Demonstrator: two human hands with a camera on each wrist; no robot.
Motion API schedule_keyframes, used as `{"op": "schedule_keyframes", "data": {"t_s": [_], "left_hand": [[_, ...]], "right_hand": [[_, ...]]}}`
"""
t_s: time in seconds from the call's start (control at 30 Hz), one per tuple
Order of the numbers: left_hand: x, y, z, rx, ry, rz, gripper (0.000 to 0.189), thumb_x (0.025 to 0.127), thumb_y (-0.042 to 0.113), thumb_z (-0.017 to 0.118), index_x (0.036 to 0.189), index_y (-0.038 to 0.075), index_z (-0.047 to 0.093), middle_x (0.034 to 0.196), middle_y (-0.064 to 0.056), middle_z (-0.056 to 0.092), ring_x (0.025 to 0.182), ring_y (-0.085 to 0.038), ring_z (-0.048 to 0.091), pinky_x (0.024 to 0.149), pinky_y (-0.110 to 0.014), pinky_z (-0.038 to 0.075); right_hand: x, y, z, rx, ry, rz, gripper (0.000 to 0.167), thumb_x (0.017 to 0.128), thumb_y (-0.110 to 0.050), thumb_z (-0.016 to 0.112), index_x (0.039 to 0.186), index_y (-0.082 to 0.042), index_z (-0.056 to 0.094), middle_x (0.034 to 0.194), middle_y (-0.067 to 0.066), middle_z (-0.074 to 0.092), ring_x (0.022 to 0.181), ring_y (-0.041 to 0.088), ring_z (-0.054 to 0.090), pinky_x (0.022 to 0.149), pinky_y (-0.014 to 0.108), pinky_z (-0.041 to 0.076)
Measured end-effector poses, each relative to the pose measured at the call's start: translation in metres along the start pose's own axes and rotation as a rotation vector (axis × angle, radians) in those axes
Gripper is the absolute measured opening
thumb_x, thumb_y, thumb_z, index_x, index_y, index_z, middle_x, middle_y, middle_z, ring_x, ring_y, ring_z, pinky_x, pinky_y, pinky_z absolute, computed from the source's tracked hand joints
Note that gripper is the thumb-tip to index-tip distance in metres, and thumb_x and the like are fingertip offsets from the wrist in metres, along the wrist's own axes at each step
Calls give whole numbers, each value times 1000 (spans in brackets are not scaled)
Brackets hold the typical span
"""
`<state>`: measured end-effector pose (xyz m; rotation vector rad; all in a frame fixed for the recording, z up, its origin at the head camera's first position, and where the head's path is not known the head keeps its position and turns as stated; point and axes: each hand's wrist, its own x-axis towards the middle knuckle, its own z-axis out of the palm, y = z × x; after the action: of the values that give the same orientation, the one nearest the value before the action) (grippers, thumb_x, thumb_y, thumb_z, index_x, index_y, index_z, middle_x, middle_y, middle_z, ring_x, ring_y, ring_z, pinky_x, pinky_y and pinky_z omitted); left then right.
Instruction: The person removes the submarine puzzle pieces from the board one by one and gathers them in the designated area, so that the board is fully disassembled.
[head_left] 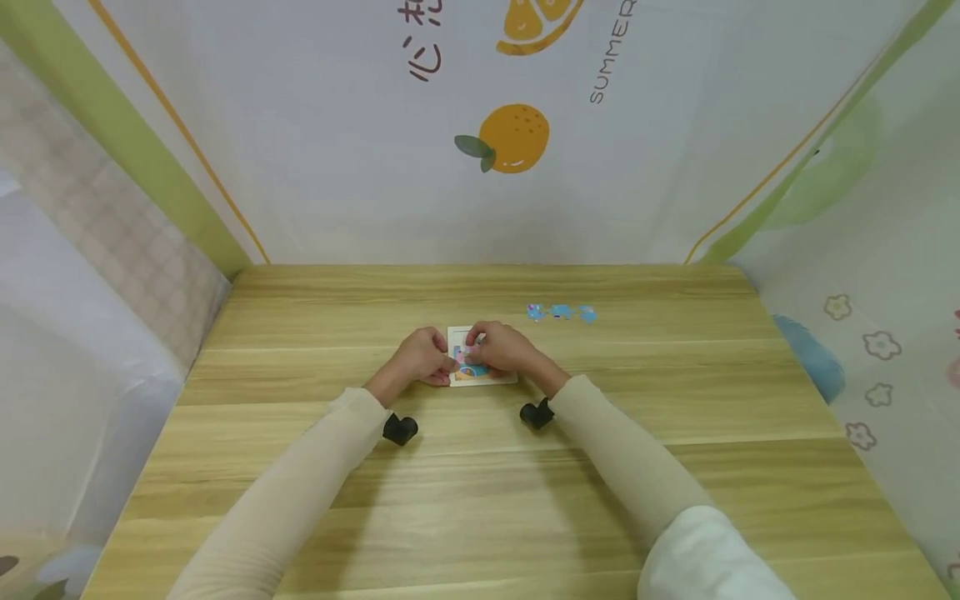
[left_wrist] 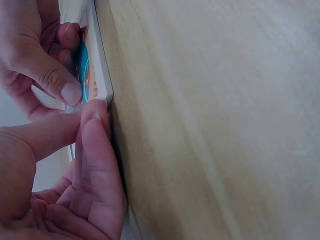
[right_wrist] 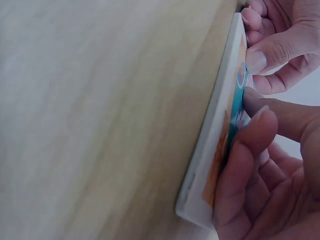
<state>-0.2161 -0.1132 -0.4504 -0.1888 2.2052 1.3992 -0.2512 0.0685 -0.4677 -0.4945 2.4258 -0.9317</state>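
A small picture puzzle board (head_left: 453, 333) with a white rim lies on the wooden table, its picture showing pink, teal and orange. At its left edge my left hand (head_left: 423, 354) grips the rim between thumb and fingers; the same hand (left_wrist: 75, 170) fills the lower left wrist view. Over the picture, my right hand (head_left: 504, 346) has its thumb and index finger bent together near a small pale-blue puzzle piece (right_wrist: 243, 121), which they seem to pinch at the picture's surface. Fingers hide much of that piece and of the board's right half.
Several light-blue puzzle pieces (head_left: 561, 312) lie in a row on the table (head_left: 465, 500), behind and right of the board. A printed cloth (head_left: 360, 183) hangs at the table's back edge, with more cloth at both sides. Black wrist mounts (head_left: 401, 429) sit by both sleeves.
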Motion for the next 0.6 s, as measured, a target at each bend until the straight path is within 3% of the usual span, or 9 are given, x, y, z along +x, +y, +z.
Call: {"op": "schedule_keyframes", "data": {"t_s": [0.17, 0.4, 0.6], "left_hand": [[0, 0, 0, -5, 4, -3, 34, 86, -1, 71, 110, -3, 47, 78, -13, 65, 56, -16, 66, 58, -28, 61], [-1, -1, 0, -12, 12, -1, 34, 86, -1, 71, 109, -3, 46, 75, -12, 64, 54, -15, 64, 56, -27, 60], [-1, -1, 1, -26, 5, 2, 34, 85, -2, 71, 108, -3, 46, 76, -14, 66, 56, -17, 66, 57, -27, 60]], "right_hand": [[0, -1, -2, 71, -20, -21, 16, 92, -19, 64, 103, -11, 55, 53, -3, 47, 41, 10, 48, 41, 19, 42], [-3, 4, -8, 214, -85, -54, 21, 94, -25, 66, 95, -7, 57, 50, 0, 42, 41, 12, 39, 40, 21, 35], [-6, 7, -20, 289, -128, -68, 21, 97, -25, 62, 101, -4, 58, 64, 3, 54, 50, 14, 50, 47, 24, 49]]}}
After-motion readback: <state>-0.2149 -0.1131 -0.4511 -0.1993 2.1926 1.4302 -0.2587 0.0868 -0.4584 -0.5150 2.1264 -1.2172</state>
